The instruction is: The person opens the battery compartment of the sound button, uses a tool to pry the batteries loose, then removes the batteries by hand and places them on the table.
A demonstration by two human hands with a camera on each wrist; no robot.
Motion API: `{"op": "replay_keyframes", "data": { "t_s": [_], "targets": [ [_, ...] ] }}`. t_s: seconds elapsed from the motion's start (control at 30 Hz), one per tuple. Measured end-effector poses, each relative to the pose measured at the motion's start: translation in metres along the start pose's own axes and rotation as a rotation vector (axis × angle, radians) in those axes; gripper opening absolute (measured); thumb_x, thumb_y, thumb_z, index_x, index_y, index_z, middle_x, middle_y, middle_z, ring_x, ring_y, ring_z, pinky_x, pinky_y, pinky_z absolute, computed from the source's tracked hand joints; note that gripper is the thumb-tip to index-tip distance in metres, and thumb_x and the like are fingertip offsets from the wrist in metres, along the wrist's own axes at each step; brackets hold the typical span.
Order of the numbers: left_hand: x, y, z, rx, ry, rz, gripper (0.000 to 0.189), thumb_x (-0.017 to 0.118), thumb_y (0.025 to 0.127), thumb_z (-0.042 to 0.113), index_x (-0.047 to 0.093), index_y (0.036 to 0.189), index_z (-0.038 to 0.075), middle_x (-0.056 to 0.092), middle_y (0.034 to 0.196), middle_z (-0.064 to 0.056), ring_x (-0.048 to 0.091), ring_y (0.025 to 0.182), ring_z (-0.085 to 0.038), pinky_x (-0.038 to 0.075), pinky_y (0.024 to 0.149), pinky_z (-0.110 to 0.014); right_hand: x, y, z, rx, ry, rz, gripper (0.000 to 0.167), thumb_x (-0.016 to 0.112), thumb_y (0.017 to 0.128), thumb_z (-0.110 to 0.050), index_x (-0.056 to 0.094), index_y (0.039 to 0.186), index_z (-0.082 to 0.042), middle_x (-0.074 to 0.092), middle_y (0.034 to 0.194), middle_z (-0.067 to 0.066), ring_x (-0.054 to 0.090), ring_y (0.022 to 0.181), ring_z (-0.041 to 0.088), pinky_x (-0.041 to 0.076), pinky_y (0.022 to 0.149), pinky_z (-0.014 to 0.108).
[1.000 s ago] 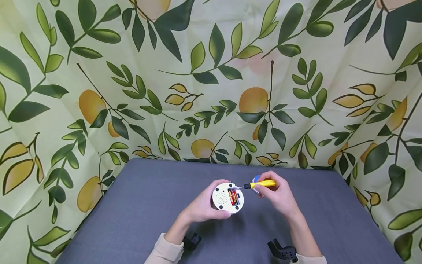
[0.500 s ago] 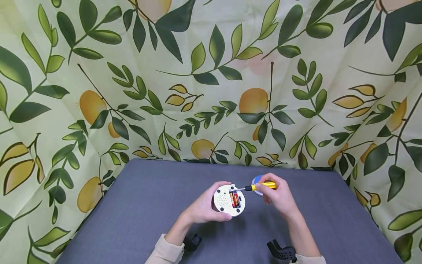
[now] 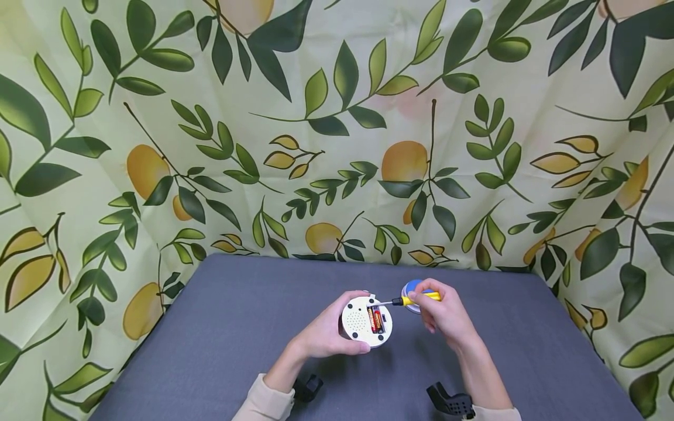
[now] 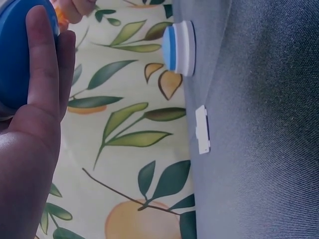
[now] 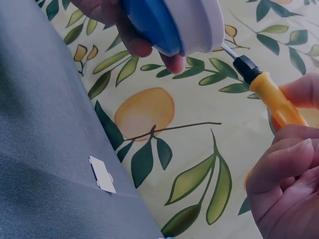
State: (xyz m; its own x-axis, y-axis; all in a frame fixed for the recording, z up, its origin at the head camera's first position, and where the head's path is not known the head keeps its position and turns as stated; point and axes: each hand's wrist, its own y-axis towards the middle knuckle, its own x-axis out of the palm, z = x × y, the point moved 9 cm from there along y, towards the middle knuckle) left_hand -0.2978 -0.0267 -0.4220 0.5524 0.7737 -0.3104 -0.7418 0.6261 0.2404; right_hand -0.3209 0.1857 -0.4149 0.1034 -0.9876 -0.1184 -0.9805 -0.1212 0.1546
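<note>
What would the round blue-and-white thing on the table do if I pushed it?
The round thing would probably slide instead of roll, since it sits flat. It looks low and wide, so it likely won't tip.

From where I sit, I can't read a word, number, brand or sign in the head view or either wrist view. The nearest thing to lettering I get is the pale print on the red batteries [image 3: 376, 320] in the white device [image 3: 355, 318], and it shows too small for me to make out.
</note>
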Motion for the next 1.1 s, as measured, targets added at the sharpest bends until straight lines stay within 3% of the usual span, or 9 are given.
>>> {"op": "replay_keyframes", "data": {
  "t_s": [0.27, 0.53, 0.8, 0.93, 1.1],
  "targets": [
    [-0.001, 0.0, 0.002, 0.03, -0.038, 0.004, 0.086, 0.085, 0.077, 0.016, 0.039, 0.149, 0.01, 0.058, 0.125, -0.004, 0.059, 0.109, -0.016, 0.05, 0.093, -0.028, -0.001, -0.002, -0.01, -0.074, -0.017, 0.038, 0.014, 0.066, 0.096, -0.007, 0.057, 0.096, 0.004, 0.048, 0.058, 0.006, 0.044, 0.043, 0.019, 0.045, 0.042, 0.031],
    [-0.002, 0.0, 0.002, 0.027, -0.034, 0.004, 0.088, 0.086, 0.077, 0.016, 0.038, 0.149, 0.007, 0.058, 0.126, -0.004, 0.059, 0.109, -0.015, 0.05, 0.093, -0.028, -0.003, -0.004, -0.019, -0.158, -0.058, 0.052, 0.007, 0.066, 0.095, -0.001, 0.06, 0.096, 0.002, 0.056, 0.079, 0.01, 0.049, 0.049, 0.023, 0.047, 0.047, 0.031],
    [-0.002, 0.0, 0.001, 0.026, -0.012, 0.0, 0.088, 0.086, 0.075, 0.017, 0.04, 0.149, 0.008, 0.053, 0.138, -0.005, 0.056, 0.114, -0.016, 0.047, 0.098, -0.027, -0.003, -0.003, -0.012, -0.101, -0.042, 0.033, 0.007, 0.064, 0.095, -0.001, 0.059, 0.09, 0.001, 0.043, 0.053, 0.002, 0.038, 0.04, 0.016, 0.036, 0.038, 0.028],
    [-0.002, 0.0, 0.001, 0.019, 0.003, 0.006, 0.086, 0.086, 0.075, 0.019, 0.041, 0.148, 0.013, 0.048, 0.145, -0.005, 0.054, 0.117, -0.016, 0.045, 0.1, -0.027, -0.002, -0.002, -0.006, -0.059, -0.018, 0.014, 0.012, 0.064, 0.097, -0.004, 0.058, 0.091, 0.004, 0.041, 0.05, 0.001, 0.037, 0.039, 0.014, 0.034, 0.038, 0.027],
    [-0.001, 0.0, 0.002, 0.015, -0.005, 0.0, 0.086, 0.086, 0.076, 0.018, 0.04, 0.149, 0.011, 0.051, 0.14, -0.006, 0.055, 0.115, -0.016, 0.047, 0.097, -0.027, -0.002, -0.001, 0.0, -0.007, 0.019, -0.001, 0.015, 0.064, 0.098, -0.007, 0.056, 0.094, 0.005, 0.039, 0.05, 0.0, 0.035, 0.04, 0.012, 0.032, 0.037, 0.025]
  ]
}}
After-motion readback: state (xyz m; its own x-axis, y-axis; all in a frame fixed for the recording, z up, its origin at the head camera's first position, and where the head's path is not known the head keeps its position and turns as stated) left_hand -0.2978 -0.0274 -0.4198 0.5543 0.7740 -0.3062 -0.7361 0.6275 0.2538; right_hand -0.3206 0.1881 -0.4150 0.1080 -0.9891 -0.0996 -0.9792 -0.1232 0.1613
